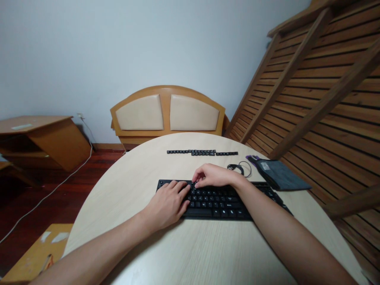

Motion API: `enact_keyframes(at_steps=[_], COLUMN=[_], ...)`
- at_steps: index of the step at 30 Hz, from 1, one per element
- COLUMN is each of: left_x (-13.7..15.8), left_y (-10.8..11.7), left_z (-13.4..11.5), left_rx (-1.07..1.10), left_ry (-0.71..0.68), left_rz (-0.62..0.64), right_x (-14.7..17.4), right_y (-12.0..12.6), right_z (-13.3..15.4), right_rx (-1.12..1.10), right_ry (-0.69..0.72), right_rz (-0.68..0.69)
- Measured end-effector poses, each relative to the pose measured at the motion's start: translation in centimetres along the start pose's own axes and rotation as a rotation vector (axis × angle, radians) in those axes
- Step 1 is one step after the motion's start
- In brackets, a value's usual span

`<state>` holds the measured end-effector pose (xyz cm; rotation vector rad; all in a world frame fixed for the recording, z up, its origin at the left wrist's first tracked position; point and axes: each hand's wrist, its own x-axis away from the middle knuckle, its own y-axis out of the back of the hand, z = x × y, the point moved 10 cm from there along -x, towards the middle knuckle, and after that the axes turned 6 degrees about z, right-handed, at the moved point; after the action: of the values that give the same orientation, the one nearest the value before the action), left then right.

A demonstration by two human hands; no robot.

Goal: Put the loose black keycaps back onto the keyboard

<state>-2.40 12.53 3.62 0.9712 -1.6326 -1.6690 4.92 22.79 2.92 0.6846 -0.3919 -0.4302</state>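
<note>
A black computer keyboard (212, 212) lies on the round pale table, some of its keys covered by my hands. Across its left end rests my left hand (171, 202), fingers stretched over the keys. My right hand (211, 175) reaches over from the right, thumb and fingers pinched at the upper rows near the left fingertips. What the pinch holds, if anything, is too small to make out. Beyond the keyboard, loose black keycaps (203, 152) are lined up in a long row, doubled in the middle.
A coiled black cable (236, 168) and a dark grey cloth pouch (283, 176) lie right on the table (190, 253). Behind the table stands a padded headboard (166, 114). Wooden slats (320, 99) lean at right. A desk (44, 134) stands at left.
</note>
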Motion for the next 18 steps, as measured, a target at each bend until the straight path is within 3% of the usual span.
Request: enact_keyframes(at_steps=[8, 18], left_x=[0.0, 0.1], left_y=[0.0, 0.1], left_z=[-0.2, -0.1], left_rx=[-0.008, -0.001], left_ry=[-0.005, -0.007], left_rz=[0.006, 0.000], right_x=[-0.6, -0.6], right_y=[-1.2, -0.8], right_z=[0.0, 0.2], right_rx=[-0.103, -0.037], right_ry=[0.039, 0.055], right_rz=[0.057, 0.017])
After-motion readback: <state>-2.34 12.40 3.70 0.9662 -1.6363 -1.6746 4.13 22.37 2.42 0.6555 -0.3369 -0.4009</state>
